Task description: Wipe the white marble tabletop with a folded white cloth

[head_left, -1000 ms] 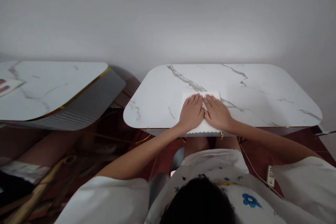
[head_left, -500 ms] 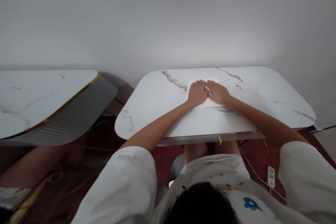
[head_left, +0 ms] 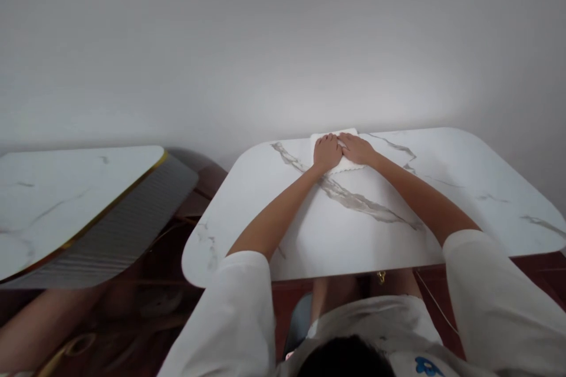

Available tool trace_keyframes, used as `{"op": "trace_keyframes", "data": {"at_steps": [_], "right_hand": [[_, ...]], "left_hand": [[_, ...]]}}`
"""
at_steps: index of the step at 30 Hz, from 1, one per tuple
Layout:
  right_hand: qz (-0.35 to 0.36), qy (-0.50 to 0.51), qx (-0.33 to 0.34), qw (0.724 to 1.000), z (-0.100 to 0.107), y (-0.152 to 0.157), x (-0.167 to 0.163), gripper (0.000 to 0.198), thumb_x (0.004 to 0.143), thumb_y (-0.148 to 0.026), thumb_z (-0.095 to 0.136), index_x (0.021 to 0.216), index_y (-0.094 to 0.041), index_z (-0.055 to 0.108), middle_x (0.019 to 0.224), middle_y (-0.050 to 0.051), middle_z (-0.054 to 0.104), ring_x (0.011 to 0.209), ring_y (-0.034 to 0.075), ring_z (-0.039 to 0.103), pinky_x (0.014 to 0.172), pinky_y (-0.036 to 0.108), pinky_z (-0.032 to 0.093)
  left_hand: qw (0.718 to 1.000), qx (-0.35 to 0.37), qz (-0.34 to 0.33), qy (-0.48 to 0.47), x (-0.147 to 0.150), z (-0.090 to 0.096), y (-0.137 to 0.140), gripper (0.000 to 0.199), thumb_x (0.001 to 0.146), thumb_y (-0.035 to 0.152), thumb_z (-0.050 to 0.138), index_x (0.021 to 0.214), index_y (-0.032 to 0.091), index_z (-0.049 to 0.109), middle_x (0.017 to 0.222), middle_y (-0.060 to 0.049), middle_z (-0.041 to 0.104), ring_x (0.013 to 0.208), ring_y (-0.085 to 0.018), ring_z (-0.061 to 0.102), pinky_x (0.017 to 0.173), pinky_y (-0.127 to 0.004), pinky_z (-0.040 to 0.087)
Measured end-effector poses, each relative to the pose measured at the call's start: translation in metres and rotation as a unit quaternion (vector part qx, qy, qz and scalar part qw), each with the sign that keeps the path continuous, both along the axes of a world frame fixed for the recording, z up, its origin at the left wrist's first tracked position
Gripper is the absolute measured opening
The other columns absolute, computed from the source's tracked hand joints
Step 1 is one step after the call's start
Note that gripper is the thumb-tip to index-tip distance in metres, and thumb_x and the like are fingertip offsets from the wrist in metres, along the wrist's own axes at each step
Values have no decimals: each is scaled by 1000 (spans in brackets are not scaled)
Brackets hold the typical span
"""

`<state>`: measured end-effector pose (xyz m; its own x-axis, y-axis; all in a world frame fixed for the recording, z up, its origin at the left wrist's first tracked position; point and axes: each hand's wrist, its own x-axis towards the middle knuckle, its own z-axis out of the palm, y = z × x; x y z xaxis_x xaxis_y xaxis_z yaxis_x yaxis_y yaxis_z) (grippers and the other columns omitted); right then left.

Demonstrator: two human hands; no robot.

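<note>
A white cloth point(head_left: 349, 167) with a scalloped edge lies on the white marble-patterned tabletop point(head_left: 265, 212), at its far edge beside the wall. My left hand point(head_left: 328, 152) presses down on the cloth, palm down with the fingers laid flat. Right beside it, touching it, my right hand point(head_left: 359, 149) rests on the same cloth, fingers also flat and pointing left. Both arms reach out nearly straight across the table. The part of the cloth under my hands is hidden.
A plain grey-white wall point(head_left: 283, 41) stands directly behind the table. To the left is another marble-patterned table point(head_left: 79, 188) with a gold edge, and a person's leg point(head_left: 48, 321) shows below it. A small gold latch point(head_left: 381, 277) hangs at my table's front. A white cable point(head_left: 437, 300) runs over the red floor.
Both hands have pushed the cloth away from me, from the middle of the tabletop to its far edge. The view has shifted, so the tables sit lower and more of my tabletop shows.
</note>
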<state>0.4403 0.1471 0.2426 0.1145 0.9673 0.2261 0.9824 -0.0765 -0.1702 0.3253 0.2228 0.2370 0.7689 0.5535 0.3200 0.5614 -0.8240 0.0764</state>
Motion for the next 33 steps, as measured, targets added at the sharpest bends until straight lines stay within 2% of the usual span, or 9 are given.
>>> {"op": "trace_keyframes", "data": {"at_steps": [8, 15, 23, 33], "right_hand": [[1, -25, 20, 1000, -12, 22, 39, 51, 92, -21, 36, 141, -8, 40, 148, 14, 43, 137, 22, 38, 113, 37, 28], [-36, -41, 39, 998, -23, -2, 55, 53, 92, -21, 32, 142, -6, 38, 149, 16, 41, 137, 25, 37, 112, 42, 29], [-58, -53, 37, 996, -20, -47, 28, 52, 94, -20, 31, 142, -3, 38, 148, 19, 41, 137, 27, 37, 112, 43, 29], [-76, -57, 9, 995, -13, -110, -36, 55, 93, -22, 31, 143, 0, 37, 150, 20, 37, 139, 30, 34, 113, 42, 27]], "left_hand": [[1000, 7, -20, 8, 34, 0, 17, 43, 93, 19, 28, 126, 9, 53, 130, -17, 56, 123, -27, 47, 105, -40, 31], [999, -11, -49, -6, 51, 1, -5, 45, 93, 18, 28, 131, 7, 49, 138, -16, 51, 129, -26, 43, 109, -39, 27], [998, -11, -65, -7, 30, 0, -44, 47, 93, 19, 28, 134, 6, 47, 143, -16, 48, 132, -25, 41, 111, -39, 26], [998, -21, -62, 12, -26, 5, -103, 48, 92, 19, 29, 136, 11, 47, 144, -13, 47, 134, -24, 40, 112, -40, 27]]}}
